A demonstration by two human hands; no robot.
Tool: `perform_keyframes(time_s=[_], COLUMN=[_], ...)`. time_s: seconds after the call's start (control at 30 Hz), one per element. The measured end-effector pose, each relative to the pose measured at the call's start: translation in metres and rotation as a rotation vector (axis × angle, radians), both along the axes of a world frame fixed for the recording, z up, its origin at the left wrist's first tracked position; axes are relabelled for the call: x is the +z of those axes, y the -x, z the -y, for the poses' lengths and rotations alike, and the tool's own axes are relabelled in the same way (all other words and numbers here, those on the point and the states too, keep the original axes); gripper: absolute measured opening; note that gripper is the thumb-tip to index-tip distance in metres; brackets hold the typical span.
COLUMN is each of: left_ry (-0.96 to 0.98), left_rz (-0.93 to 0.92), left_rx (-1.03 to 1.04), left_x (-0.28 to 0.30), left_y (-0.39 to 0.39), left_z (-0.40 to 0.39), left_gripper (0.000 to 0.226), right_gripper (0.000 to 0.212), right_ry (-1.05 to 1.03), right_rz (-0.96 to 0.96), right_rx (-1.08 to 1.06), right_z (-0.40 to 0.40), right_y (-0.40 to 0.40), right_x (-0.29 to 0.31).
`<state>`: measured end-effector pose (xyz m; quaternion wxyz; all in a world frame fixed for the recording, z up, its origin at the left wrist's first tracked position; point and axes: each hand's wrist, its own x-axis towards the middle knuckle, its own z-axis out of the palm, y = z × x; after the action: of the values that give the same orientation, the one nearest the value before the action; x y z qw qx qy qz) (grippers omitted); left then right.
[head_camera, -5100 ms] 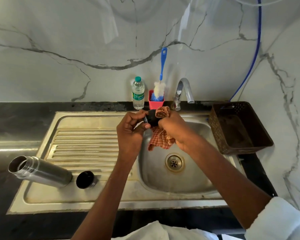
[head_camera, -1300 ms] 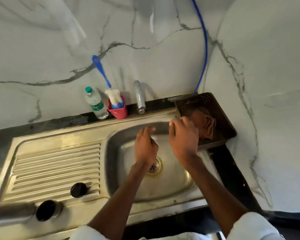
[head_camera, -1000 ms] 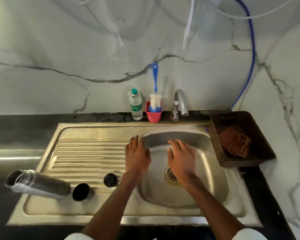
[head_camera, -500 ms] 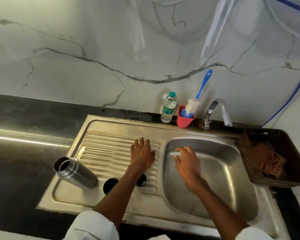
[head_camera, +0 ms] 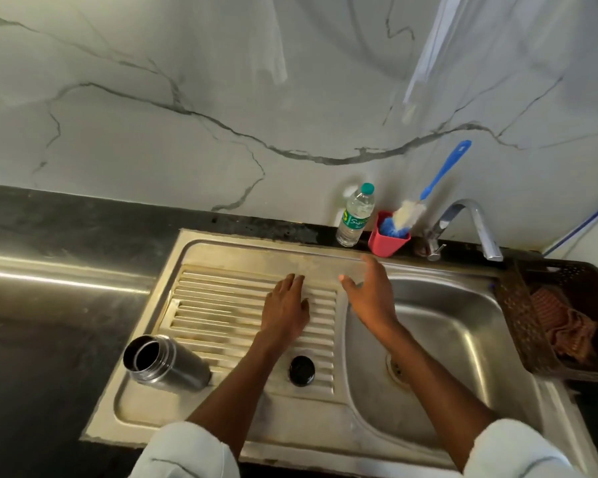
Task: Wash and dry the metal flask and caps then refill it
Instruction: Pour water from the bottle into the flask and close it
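Over the ribbed drainboard (head_camera: 221, 305) we hold our left hand (head_camera: 285, 310) flat, palm down, fingers straight and close together, gripping nothing; whether it touches the ribs we cannot tell. Our right hand (head_camera: 370, 294) reaches forward just beside it, above the strip between drainboard and basin (head_camera: 446, 339), fingers spread and relaxed, thumb out toward the left hand, also empty. Both sleeves are white.

The flask (head_camera: 166, 362) lies on its side at the near left corner of the drainboard, uncapped, its open mouth turned toward the dark counter (head_camera: 49, 339). One black cap (head_camera: 301, 370) sits on the ribs near the basin edge, just right of our left forearm and well apart from the flask. A second cap we cannot find; the forearm may hide it.

Behind the sink, against the marble wall (head_camera: 187, 63), a plastic bottle (head_camera: 355, 215) with a green top stands upright, and just beside it a red cup (head_camera: 387, 241) holds a blue-handled brush (head_camera: 428, 193). The tap (head_camera: 470, 225) curves over the far rim of the basin. To the right, a brown basket (head_camera: 518, 315) rests at the sink's edge with a checked cloth (head_camera: 563, 326) crumpled inside.
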<state>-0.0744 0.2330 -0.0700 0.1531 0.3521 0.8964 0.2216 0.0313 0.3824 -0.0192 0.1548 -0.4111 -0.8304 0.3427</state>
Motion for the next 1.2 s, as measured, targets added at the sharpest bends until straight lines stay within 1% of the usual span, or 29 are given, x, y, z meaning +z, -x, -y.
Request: perform_keyframes(time_s=[0.1, 0.17, 0.27, 0.37, 0.47, 0.6, 0.67, 0.73, 0.8, 0.9, 0.93, 1.0, 1.07, 1.1, 1.13, 1.17, 1.2], left_ry=[0.21, 0.321, 0.349, 0.341, 0.349, 0.349, 0.336, 0.338, 0.344, 0.332, 0.307, 0.195, -0.01, -0.148, -0.31, -0.46, -0.57], left_rz=[0.035, 0.031, 0.0, 0.013, 0.026, 0.047, 0.042, 0.059, 0.063, 0.107, 0.135, 0.219, 0.242, 0.246, 0.271, 0.335, 0.417], left_rx=[-0.034, -0.082, -0.107, -0.106, -0.108, -0.106, -0.105, -0.109, -0.117, -0.128, -0.121, -0.028, 0.135, 0.197, 0.236, 0.254, 0.24], left_x=[-0.015, -0.031, -0.044, -0.049, -0.048, -0.047, -0.049, -0.048, -0.048, -0.04, -0.035, -0.021, -0.002, 0.01, 0.024, 0.038, 0.054], left_y=[0.012, 0.015, 0.016, 0.019, 0.021, 0.022, 0.023, 0.021, 0.023, 0.026, 0.026, 0.025, 0.018, 0.01, -0.001, -0.011, -0.022], left_z=[-0.014, -0.015, -0.008, -0.009, -0.01, -0.01, -0.011, -0.005, -0.007, -0.009, -0.01, -0.014, -0.017, -0.016, -0.014, -0.011, -0.008], left_gripper=[0.083, 0.089, 0.087, 0.087, 0.087, 0.088, 0.088, 0.088, 0.088, 0.087, 0.086, 0.081, 0.068, 0.058, 0.049, 0.04, 0.033], right_gripper=[0.094, 0.1, 0.101, 0.107, 0.101, 0.075, 0.069, 0.065, 0.062, 0.068, 0.072, 0.078, 0.078, 0.074, 0.069, 0.063, 0.059], right_ry=[0.027, -0.008, -0.097, -0.091, -0.082, -0.119, -0.122, -0.123, -0.107, -0.038, -0.027, -0.01, 0.021, 0.072, 0.165, 0.287, 0.414], right_rz=[-0.069, -0.107, -0.085, -0.085, -0.056, 0.017, 0.013, -0.011, -0.076, -0.196, -0.219, -0.27, -0.377, -0.465, -0.566, -0.669, -0.753], right_rx=[-0.036, -0.103, -0.235, -0.334, -0.387, -0.388, -0.358, -0.313, -0.317, -0.354, -0.36, -0.363, -0.337, -0.297, -0.253, -0.213, -0.187], right_z=[-0.028, -0.045, -0.059, -0.066, -0.071, -0.072, -0.069, -0.057, -0.053, -0.038, -0.03, -0.016, -0.006, -0.001, 0.004, 0.011, 0.018], right_y=[0.037, 0.062, 0.091, 0.115, 0.131, 0.139, 0.139, 0.134, 0.124, 0.095, 0.083, 0.059, 0.033, 0.017, 0.0, -0.015, -0.029], right_x=[0.013, 0.019, 0.026, 0.03, 0.029, 0.028, 0.027, 0.025, 0.025, 0.033, 0.037, 0.042, 0.05, 0.054, 0.06, 0.065, 0.07])
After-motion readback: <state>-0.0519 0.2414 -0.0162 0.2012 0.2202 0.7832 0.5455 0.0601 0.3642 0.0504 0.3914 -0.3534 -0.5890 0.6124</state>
